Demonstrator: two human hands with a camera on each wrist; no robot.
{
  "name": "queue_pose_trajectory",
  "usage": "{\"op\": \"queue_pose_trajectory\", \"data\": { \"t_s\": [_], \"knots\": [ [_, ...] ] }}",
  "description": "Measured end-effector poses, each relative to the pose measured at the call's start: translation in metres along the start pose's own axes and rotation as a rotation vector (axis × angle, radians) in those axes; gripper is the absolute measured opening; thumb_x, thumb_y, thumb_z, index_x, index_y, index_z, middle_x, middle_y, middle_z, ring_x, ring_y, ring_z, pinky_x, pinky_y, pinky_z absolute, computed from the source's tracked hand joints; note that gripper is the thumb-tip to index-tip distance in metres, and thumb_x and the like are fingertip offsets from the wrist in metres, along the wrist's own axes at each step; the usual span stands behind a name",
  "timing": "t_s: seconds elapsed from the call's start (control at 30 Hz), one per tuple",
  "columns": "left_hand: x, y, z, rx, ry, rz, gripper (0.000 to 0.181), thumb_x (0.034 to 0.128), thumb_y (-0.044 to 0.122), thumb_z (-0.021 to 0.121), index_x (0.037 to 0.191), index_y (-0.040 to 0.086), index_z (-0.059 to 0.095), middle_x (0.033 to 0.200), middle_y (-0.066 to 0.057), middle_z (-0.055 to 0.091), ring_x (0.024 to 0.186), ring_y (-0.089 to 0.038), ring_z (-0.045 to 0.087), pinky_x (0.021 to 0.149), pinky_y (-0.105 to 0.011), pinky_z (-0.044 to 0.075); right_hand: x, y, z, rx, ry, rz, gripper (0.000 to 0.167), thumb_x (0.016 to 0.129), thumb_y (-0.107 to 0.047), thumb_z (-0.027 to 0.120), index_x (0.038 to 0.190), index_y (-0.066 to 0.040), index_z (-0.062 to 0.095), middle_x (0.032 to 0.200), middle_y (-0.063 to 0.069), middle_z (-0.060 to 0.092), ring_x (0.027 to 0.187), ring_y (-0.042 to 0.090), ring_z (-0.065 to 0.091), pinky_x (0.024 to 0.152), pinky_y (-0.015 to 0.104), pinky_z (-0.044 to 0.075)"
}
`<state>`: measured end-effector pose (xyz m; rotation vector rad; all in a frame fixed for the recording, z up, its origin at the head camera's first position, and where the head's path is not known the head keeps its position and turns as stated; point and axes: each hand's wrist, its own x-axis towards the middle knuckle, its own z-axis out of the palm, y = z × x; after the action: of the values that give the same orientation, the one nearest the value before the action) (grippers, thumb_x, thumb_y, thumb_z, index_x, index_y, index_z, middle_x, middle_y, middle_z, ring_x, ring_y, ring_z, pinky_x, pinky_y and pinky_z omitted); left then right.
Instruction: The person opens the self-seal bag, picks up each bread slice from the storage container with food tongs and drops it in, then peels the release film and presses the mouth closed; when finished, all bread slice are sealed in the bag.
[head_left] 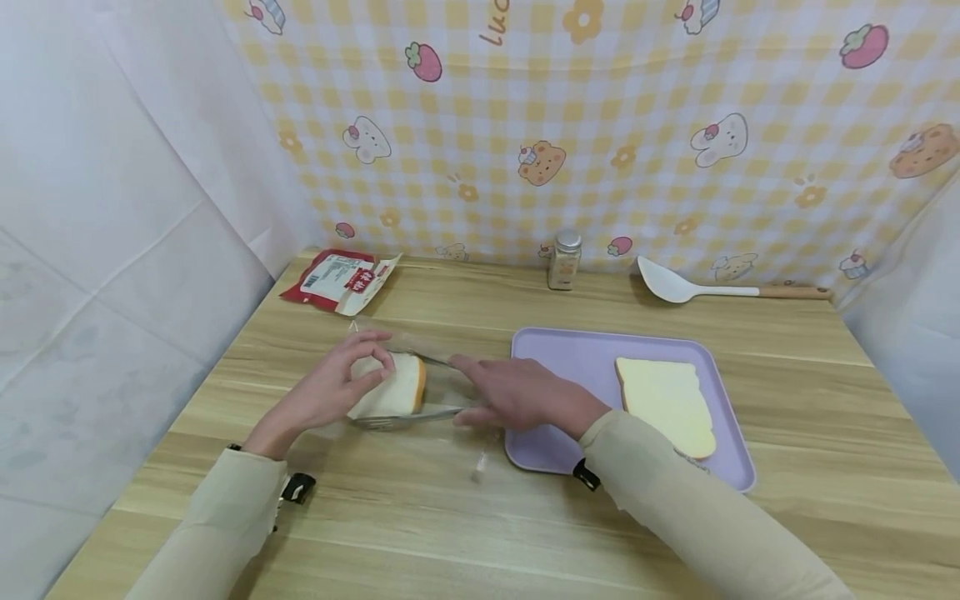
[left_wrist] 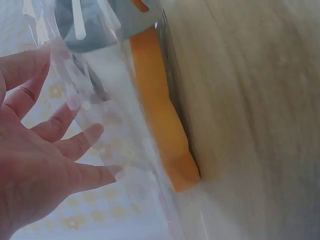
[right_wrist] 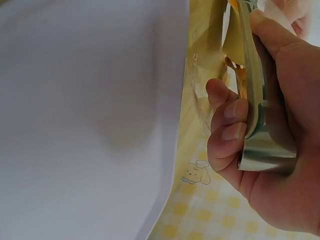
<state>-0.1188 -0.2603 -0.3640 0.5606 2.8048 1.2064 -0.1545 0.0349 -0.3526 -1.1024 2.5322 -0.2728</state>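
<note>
A slice of bread (head_left: 397,387) with an orange-brown crust lies inside a clear plastic bag (head_left: 450,454) on the left of the table. My left hand (head_left: 330,383) pinches the bag's film between thumb and forefinger above the bread; the other fingers spread, as the left wrist view shows. Metal tongs (right_wrist: 270,150) are gripped in my right hand (head_left: 525,393), fingers on one arm and thumb along the other. Their slotted tips (left_wrist: 100,30) reach into the bag, one on either side of the bread. Whether both tips touch the slice I cannot tell.
A lilac tray (head_left: 570,346) with another bread slice (head_left: 667,404) on it sits right of the bag, under my right forearm. Along the back are a red-and-white packet (head_left: 337,279), a shaker jar (head_left: 565,262) and a white ladle (head_left: 667,282) with a wooden handle end.
</note>
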Motion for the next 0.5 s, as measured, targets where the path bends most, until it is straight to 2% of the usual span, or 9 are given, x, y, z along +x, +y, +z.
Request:
{"op": "queue_pose_trajectory", "data": {
  "t_s": [0.27, 0.4, 0.5],
  "knots": [
    [0.003, -0.001, 0.000, 0.044, 0.019, -0.067, 0.006, 0.1038, 0.006, 0.064, 0.101, 0.009, 0.067, 0.156, -0.027, 0.048, 0.146, -0.052, 0.041, 0.116, -0.073, 0.032, 0.005, -0.001, -0.005, 0.020, -0.030, 0.020, 0.089, 0.098, -0.064, 0.064, 0.166, -0.020, 0.027, 0.147, 0.009, 0.065, 0.126, 0.027, 0.067, 0.096, 0.051, 0.057],
    [0.005, -0.001, 0.000, 0.045, 0.022, -0.083, 0.006, 0.1041, 0.007, 0.064, 0.101, 0.010, 0.067, 0.156, -0.027, 0.048, 0.145, -0.053, 0.042, 0.116, -0.073, 0.032, 0.001, -0.001, -0.008, 0.038, -0.048, 0.054, 0.095, 0.097, -0.065, 0.066, 0.168, -0.017, 0.024, 0.154, 0.009, 0.059, 0.133, 0.028, 0.063, 0.100, 0.050, 0.056],
    [0.005, 0.000, 0.000, 0.041, 0.028, -0.099, 0.006, 0.1041, 0.007, 0.063, 0.100, 0.009, 0.066, 0.156, -0.027, 0.048, 0.146, -0.052, 0.042, 0.116, -0.073, 0.032, -0.003, 0.000, -0.012, 0.049, -0.046, 0.073, 0.098, 0.096, -0.065, 0.068, 0.169, -0.018, 0.023, 0.156, 0.008, 0.058, 0.132, 0.029, 0.064, 0.100, 0.050, 0.056]
  ]
}}
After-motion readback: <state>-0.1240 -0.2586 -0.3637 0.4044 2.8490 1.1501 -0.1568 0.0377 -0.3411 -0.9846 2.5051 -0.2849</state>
